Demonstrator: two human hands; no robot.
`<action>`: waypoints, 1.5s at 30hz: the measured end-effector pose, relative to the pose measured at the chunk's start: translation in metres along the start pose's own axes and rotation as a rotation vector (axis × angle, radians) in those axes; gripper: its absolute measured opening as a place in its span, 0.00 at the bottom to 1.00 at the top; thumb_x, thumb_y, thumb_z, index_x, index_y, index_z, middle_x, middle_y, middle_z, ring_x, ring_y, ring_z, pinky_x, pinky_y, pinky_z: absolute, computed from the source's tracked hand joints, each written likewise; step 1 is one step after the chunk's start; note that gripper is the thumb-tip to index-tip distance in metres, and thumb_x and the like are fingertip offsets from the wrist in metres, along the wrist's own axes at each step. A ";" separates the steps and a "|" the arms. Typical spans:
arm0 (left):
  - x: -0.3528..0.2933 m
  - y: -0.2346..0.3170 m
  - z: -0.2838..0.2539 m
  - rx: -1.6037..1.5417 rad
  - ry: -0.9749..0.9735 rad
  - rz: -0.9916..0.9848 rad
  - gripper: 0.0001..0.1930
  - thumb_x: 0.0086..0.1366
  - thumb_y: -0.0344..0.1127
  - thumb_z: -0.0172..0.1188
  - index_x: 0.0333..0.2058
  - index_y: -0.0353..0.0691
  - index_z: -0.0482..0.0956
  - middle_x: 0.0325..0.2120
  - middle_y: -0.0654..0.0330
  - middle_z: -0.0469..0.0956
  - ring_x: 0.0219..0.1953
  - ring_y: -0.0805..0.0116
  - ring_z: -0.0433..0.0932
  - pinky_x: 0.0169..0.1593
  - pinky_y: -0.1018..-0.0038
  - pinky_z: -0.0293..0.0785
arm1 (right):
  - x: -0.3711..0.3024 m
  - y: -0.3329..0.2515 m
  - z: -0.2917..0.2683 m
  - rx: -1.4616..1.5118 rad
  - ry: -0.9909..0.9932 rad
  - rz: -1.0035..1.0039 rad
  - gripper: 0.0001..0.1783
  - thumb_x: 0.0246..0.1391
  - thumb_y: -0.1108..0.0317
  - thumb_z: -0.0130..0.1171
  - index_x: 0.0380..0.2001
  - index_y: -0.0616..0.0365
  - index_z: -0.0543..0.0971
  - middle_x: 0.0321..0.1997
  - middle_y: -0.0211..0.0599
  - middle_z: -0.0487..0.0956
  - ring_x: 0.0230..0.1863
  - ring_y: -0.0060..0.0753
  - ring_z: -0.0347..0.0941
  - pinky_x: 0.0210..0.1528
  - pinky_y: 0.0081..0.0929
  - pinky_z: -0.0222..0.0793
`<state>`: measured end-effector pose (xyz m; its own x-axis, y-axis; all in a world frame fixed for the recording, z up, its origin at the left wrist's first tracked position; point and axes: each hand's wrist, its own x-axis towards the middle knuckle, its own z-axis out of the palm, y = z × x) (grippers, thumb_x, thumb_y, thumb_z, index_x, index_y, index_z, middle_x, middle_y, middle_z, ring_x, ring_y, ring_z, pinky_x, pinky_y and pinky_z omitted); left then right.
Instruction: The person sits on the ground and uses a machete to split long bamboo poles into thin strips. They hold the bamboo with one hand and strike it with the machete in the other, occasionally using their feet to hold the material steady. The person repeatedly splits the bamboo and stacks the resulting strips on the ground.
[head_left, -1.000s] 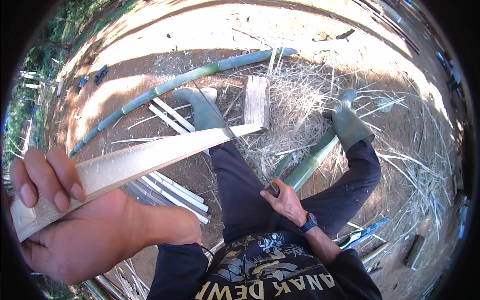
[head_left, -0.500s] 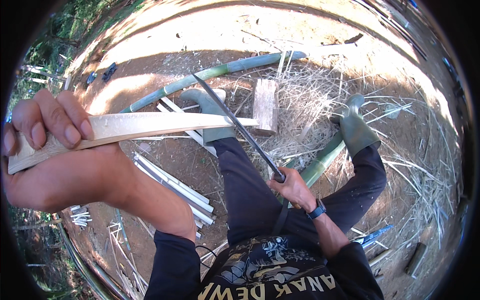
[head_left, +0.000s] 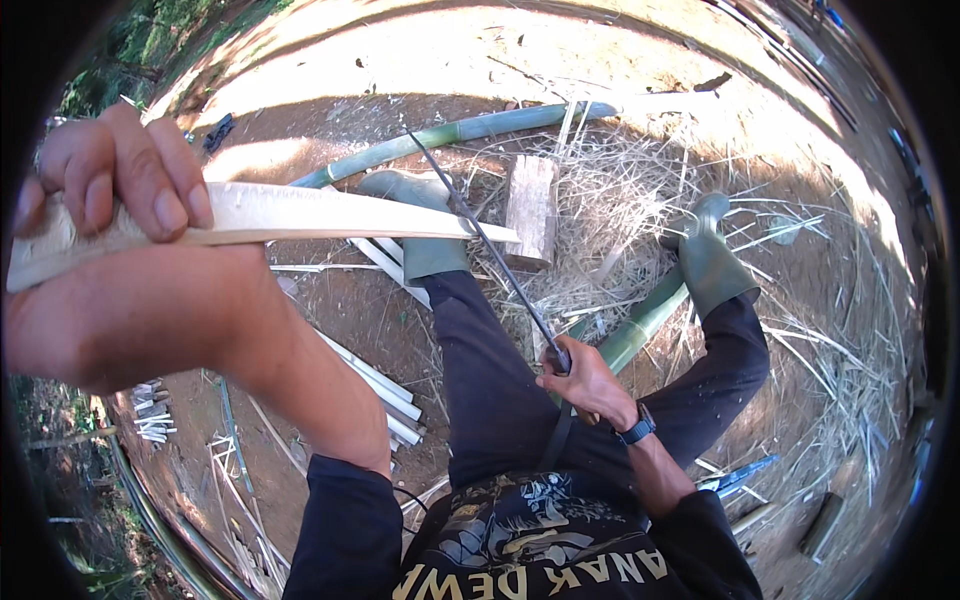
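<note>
My left hand (head_left: 130, 180) is closed around the near end of a pale split bamboo strip (head_left: 330, 212), held high at the left. The strip runs rightward, and its narrow far end lies over a wooden chopping block (head_left: 531, 210). My right hand (head_left: 588, 382), with a watch on its wrist, grips the handle of a long dark-bladed machete (head_left: 500, 272). The blade points up and left and crosses the strip near its far end. From this view I cannot tell how deep the edge sits in the strip.
Beyond the block lies a green bamboo pole (head_left: 470, 130). Shavings (head_left: 625, 210) heap around the block, between my green rubber boots (head_left: 435, 250). Another bamboo pole (head_left: 645, 322) lies by my right leg. Split strips (head_left: 375, 380) rest under my left arm, and short cut pieces (head_left: 153, 412) lie at the left.
My left hand has risen and shifted slightly right, so the strip lies more level. The machete blade's tip has moved a little right; both hands keep their hold.
</note>
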<state>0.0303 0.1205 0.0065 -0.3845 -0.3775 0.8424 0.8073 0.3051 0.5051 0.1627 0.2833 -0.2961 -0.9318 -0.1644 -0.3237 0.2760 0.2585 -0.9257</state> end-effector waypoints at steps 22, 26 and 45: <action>-0.007 0.007 0.004 -0.123 0.050 -0.101 0.16 0.63 0.49 0.35 0.23 0.45 0.58 0.14 0.61 0.55 0.10 0.76 0.52 0.13 0.80 0.48 | -0.010 -0.002 0.016 -0.107 0.262 0.001 0.14 0.46 0.66 0.65 0.27 0.66 0.74 0.17 0.49 0.75 0.21 0.48 0.75 0.26 0.36 0.69; -0.012 0.013 0.006 -0.015 0.056 -0.044 0.17 0.64 0.50 0.33 0.23 0.45 0.56 0.14 0.62 0.54 0.10 0.77 0.51 0.14 0.81 0.48 | -0.013 -0.032 0.021 -0.165 0.361 -0.217 0.12 0.47 0.66 0.64 0.26 0.65 0.74 0.16 0.49 0.74 0.20 0.56 0.74 0.25 0.39 0.69; 0.004 -0.014 0.004 -0.036 0.012 -0.042 0.15 0.63 0.48 0.34 0.24 0.44 0.55 0.14 0.62 0.54 0.11 0.77 0.51 0.13 0.80 0.47 | 0.011 -0.010 0.019 -0.205 0.368 -0.192 0.07 0.46 0.70 0.58 0.27 0.64 0.75 0.18 0.53 0.75 0.22 0.56 0.75 0.26 0.41 0.71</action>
<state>0.0154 0.1183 0.0034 -0.4129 -0.3994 0.8185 0.8066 0.2570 0.5323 0.1542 0.2611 -0.2944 -0.9935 0.1112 -0.0250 0.0723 0.4454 -0.8924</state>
